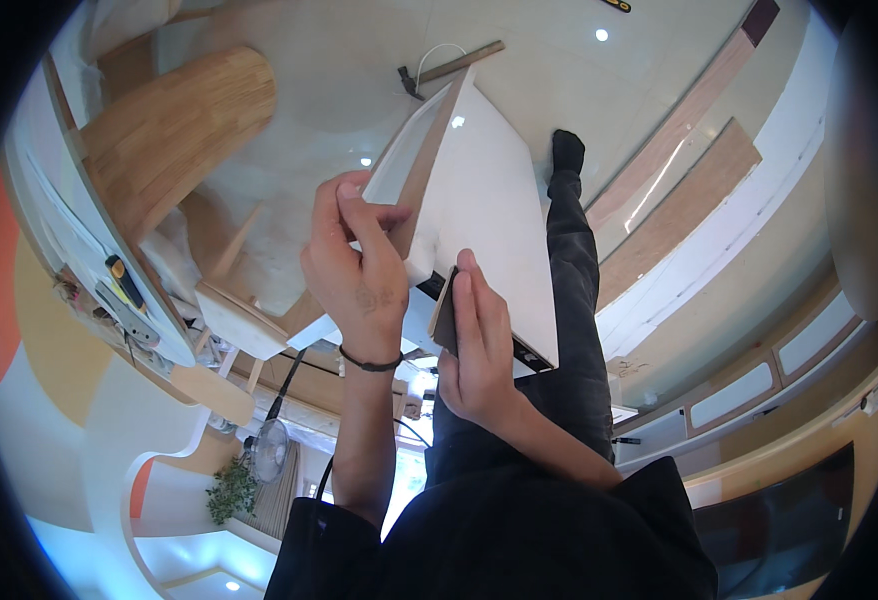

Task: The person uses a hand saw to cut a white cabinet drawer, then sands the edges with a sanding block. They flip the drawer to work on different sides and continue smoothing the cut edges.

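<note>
A white box-like panel piece (499,210) with a bare wooden edge stands in front of me, tilted, with a dark strip along its near lower edge. My left hand (359,260) is closed at its left side, with the fingers curled over the wooden edge. In my right hand (479,345) is a folded brown-grey sheet (444,315) that looks like sandpaper. The fingers lie straight along the sheet and press it near the panel piece's near corner. My left palm and some of its fingertips are hidden.
A claw hammer (464,62) lies on the tiled floor beyond the panel piece. Wooden boards (679,220) lie to the right, past my outstretched leg (574,260). A rounded wooden top (189,130) stands at the left, near a yellow-black utility knife (124,283) on a table.
</note>
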A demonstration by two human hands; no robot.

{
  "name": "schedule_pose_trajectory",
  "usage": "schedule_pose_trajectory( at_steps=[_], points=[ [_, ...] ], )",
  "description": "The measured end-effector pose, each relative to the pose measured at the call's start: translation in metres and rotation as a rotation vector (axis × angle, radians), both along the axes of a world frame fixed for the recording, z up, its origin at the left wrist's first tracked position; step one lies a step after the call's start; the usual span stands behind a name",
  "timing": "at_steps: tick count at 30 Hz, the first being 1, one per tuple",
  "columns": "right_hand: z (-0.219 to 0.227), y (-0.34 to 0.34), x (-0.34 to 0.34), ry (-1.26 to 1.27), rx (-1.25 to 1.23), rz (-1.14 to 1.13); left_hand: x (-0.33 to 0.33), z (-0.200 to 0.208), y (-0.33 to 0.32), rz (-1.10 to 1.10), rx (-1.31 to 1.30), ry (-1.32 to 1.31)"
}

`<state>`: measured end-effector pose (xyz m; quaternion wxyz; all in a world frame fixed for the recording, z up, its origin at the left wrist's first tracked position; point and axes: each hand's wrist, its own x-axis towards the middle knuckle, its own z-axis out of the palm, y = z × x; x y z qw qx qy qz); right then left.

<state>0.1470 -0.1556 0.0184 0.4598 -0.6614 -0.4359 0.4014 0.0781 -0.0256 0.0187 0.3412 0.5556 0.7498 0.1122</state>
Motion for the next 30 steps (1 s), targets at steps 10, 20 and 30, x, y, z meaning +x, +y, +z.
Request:
schedule_pose_trajectory(
  at_steps=[10,20,30],
  points=[
    [-0.002,0.014,-0.016,-0.193,-0.027,-0.037,0.003,-0.002,-0.001,0.03,0.001,-0.022],
    [0.0,0.014,-0.015,-0.121,-0.171,0.047,0.008,0.003,-0.001,0.031,-0.035,0.029],
    [0.013,-0.007,-0.003,-0.102,-0.148,0.141,0.001,0.004,-0.005,0.055,-0.004,-0.06]
  ],
)
